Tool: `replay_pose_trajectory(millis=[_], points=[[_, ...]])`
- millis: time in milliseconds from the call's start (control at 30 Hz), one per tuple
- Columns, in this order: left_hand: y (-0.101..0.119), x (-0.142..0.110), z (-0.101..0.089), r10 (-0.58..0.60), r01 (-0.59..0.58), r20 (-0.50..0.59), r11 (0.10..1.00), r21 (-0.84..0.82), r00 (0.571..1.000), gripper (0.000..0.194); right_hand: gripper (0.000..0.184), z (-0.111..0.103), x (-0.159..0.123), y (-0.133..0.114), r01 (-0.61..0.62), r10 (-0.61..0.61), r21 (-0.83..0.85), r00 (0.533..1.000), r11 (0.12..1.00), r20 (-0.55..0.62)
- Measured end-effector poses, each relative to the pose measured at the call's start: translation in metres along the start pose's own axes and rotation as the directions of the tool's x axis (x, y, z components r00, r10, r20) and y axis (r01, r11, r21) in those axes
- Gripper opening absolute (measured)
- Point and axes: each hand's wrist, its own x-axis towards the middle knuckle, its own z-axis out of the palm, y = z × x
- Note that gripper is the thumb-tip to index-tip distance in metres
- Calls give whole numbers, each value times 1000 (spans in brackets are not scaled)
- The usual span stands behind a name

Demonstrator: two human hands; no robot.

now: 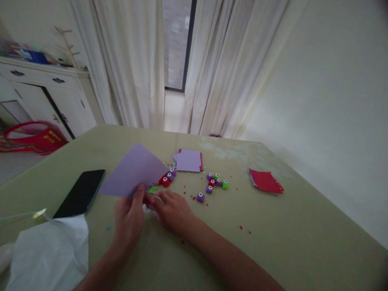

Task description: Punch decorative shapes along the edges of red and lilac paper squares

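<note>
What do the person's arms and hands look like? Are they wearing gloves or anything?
No gloves! The left hand and right hand are both bare. No sleeve, watch or bracelet shows on the left forearm or the right forearm. It's too blurry to tell about rings.

The left hand [130, 214] has a purple paper [135, 171] in its grip. The right hand [176, 212] is close by. Little eyed toys [211, 183] and a black phone [81, 192] lie on the tabletop [279, 226].

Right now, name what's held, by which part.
The left hand holds a flat purple paper sheet by its near corner; whether the right hand holds anything is unclear.
</note>
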Motion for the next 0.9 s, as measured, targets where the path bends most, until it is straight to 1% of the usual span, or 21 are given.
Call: replay_pose_trajectory(millis=[67,100,167,200,233,267,300,367,400,433,467,533,600,667,767,900], points=[[6,-4,1,-38,39,47,999,-24,998,47,14,-15,-23,3,-43,43,-1,996,999,72],[10,-6,2,-50,52,72,998,-19,996,47,15,-23,-34,5,-97,94,27,990,995,104],[17,-12,5,-77,76,133,997,7,988,48,18,-36,-54,10,-267,248,155,960,951,132],[20,-14,7,-102,100,163,995,21,981,47,20,-40,-61,13,-361,336,259,932,896,137],[22,-17,8,-126,121,197,992,37,972,46,21,-42,-67,15,-445,425,382,894,810,140],[23,-19,11,-149,142,226,989,49,963,44,21,-43,-70,17,-502,508,512,850,697,143],[22,-22,13,-170,161,254,985,58,952,42,22,-42,-71,18,-523,575,635,805,568,149],[20,-26,16,-192,182,300,981,62,935,40,25,-41,-69,18,-476,659,819,733,319,169],[19,-28,17,-197,187,317,980,61,928,40,28,-40,-67,18,-431,677,876,713,219,182],[17,-29,17,-199,189,335,980,62,921,41,30,-39,-66,16,-385,685,912,702,138,193],[15,-30,17,-197,185,349,980,67,916,41,32,-39,-64,14,-347,689,935,696,75,203],[11,-31,16,-188,165,369,982,93,910,43,35,-41,-62,10,-295,702,955,677,-16,220],[8,-31,13,-177,137,387,982,127,905,44,38,-42,-61,7,-275,719,959,654,-66,237],[6,-30,11,-166,114,396,982,152,903,47,39,-44,-61,5,-276,726,957,639,-94,256],[9,-30,10,-166,110,411,982,156,896,47,39,-43,-59,3,-262,737,962,633,-82,236],[20,-30,14,-174,121,417,981,150,892,49,39,-40,-57,2,-206,744,977,645,-51,175]])
